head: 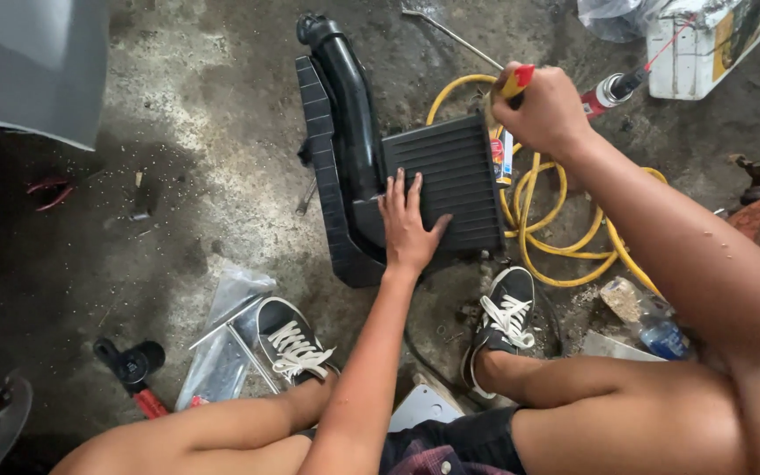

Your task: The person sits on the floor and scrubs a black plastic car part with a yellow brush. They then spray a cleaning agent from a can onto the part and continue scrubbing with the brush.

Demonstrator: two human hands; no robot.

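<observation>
My left hand (408,227) lies flat, open, on the black ribbed plastic part (450,180) | my right hand (545,107) grips a spray can (503,145) shut | floor (204,132): yellow hose (565,237)

We see soft, even daylight with weak shadows; the concrete floor (213,114) looks palest above the black ribbed plastic housing (450,180) and falls dark to its left (near the frame's edge). Focus is sharp there, with wide-angle stretching at the corners.
</observation>
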